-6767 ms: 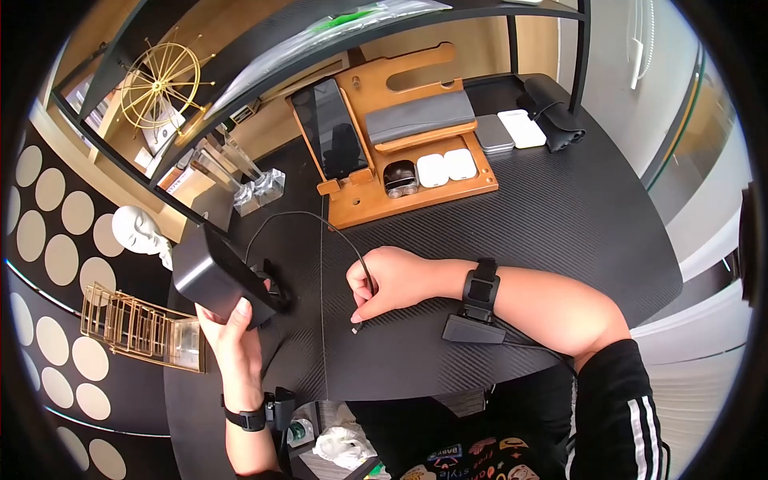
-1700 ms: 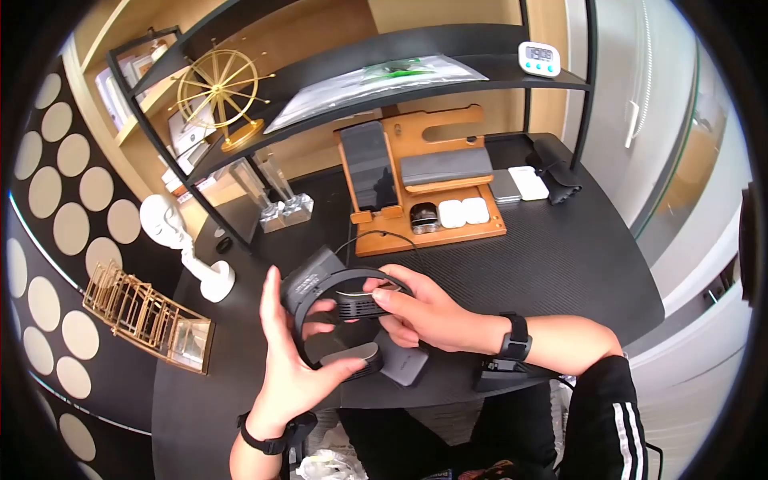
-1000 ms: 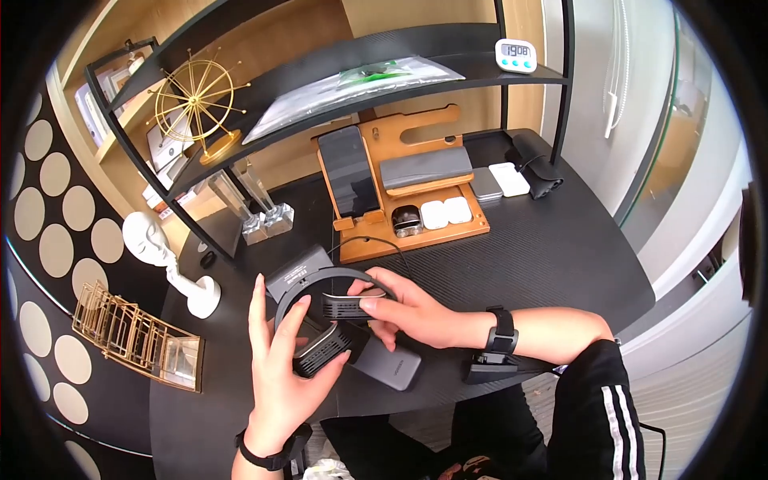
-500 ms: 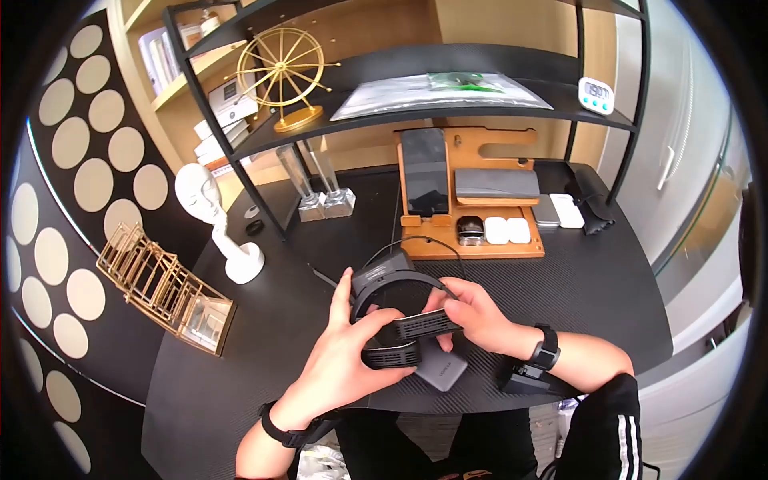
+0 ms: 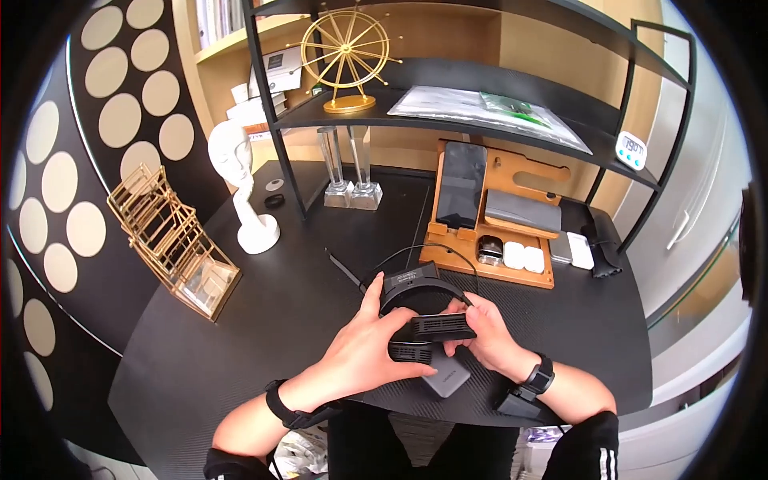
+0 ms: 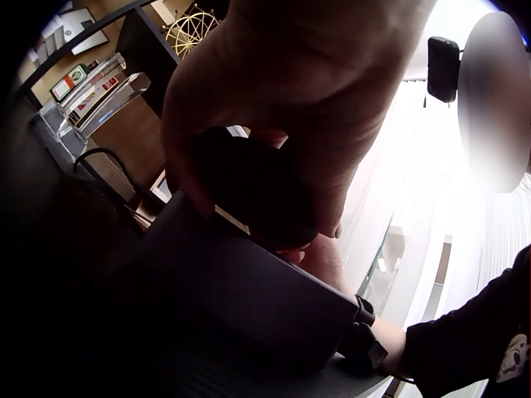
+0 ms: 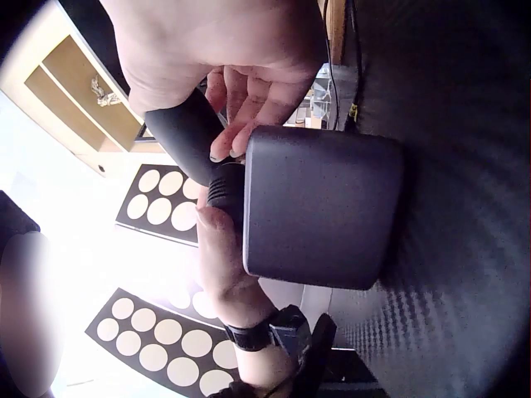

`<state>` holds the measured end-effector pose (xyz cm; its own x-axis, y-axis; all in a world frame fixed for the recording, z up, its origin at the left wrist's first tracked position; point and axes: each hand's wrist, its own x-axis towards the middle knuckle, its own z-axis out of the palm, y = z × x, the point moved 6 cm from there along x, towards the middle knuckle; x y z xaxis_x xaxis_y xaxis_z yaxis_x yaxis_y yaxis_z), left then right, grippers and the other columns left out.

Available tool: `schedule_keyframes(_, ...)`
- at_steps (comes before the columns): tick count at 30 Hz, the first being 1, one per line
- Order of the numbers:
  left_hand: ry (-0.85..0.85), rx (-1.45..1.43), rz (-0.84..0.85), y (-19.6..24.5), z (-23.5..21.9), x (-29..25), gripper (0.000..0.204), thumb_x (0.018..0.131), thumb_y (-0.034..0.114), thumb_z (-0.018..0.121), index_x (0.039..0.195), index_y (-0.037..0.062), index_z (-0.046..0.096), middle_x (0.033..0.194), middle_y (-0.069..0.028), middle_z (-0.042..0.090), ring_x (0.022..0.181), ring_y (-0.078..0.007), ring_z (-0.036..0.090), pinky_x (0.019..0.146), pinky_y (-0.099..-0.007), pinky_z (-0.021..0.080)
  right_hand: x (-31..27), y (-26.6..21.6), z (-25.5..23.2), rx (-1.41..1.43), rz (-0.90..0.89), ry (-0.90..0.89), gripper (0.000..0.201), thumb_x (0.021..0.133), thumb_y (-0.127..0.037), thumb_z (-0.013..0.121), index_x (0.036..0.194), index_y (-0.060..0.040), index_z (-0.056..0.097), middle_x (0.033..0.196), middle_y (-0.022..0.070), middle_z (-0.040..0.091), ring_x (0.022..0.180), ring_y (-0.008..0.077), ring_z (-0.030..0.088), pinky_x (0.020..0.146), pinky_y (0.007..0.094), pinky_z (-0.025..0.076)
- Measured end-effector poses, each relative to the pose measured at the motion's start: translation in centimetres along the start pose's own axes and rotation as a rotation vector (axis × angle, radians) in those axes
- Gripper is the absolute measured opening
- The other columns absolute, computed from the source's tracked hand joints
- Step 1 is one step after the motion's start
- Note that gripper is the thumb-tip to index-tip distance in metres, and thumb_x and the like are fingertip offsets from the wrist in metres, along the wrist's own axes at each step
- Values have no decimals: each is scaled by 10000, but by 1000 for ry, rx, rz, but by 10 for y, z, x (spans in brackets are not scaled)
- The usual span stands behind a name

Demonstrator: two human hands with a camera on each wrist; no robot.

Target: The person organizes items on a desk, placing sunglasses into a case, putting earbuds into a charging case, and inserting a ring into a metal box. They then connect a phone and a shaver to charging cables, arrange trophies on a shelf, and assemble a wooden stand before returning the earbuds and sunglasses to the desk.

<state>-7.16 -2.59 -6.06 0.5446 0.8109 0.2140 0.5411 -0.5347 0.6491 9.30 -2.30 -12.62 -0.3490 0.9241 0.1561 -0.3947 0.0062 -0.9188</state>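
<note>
A black neck fan (image 5: pixel 442 325), a curved band with slotted ends, is held up by both hands over the desk. My left hand (image 5: pixel 352 352) grips one slotted end between thumb and fingers. With thumb and fingers, my right hand (image 5: pixel 490 332) pinches the other end, which sits slightly higher. Underneath the fan is a dark grey box (image 5: pixel 448 376), lettered on its near part and partly hidden by the hands. The right wrist view shows this box (image 7: pixel 323 207) large, beside the fan (image 7: pixel 187 137). In the left wrist view, the fan (image 6: pixel 257 186) is a dark silhouette within the left hand.
A thin black cable (image 5: pixel 478 276) loops behind the fan, and a strap-like piece (image 5: pixel 344 266) lies to its left. Further back stands a wooden organizer (image 5: pixel 524 276) with a phone (image 5: pixel 462 186). A white head figure (image 5: pixel 258 232) and gold wire model (image 5: pixel 172 240) stand left.
Several seconds ago my left hand held a dark box and my right hand a cable. Now both hold the neck fan, its ends brought closer together. The head view has turned left.
</note>
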Motion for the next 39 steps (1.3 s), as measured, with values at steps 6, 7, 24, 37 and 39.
schedule_keyframes(6,60,60,98,-11,4,3,387,686,354,779,932,85,650,1364,-344,280,1182,-438,459,877,-403,478,0,-4,2,32,-24,-2,522,865,-483,568,1088,-19,481,889,96,604,684,174,624,589,272,522)
schedule_keyframes(7,71,56,99,-14,4,4,387,686,354,779,932,85,650,1364,-344,280,1182,-438,459,877,-403,478,0,-3,2,41,-19,-40,548,875,-459,565,1171,-9,461,971,117,610,710,181,632,601,274,530)
schedule_keyframes(24,340,-310,75,-50,-47,18,194,762,160,723,807,9,608,1245,-220,486,1252,-287,403,998,-373,330,8,6,-14,144,35,45,234,944,-207,510,1090,-30,553,1015,151,631,752,164,642,646,277,551)
schedule_keyframes(37,498,-667,-277,-121,-64,27,209,871,319,630,824,117,598,839,55,565,686,-25,494,533,-208,430,11,21,-29,46,169,137,132,901,-157,583,990,-59,581,906,101,656,711,117,630,627,245,540)
schedule_keyframes(39,484,-615,-298,-133,-66,27,224,895,347,586,927,126,596,765,92,534,715,-15,494,539,-202,416,12,21,-25,-9,190,101,135,889,-148,599,980,-49,588,901,91,656,697,102,618,638,241,538)
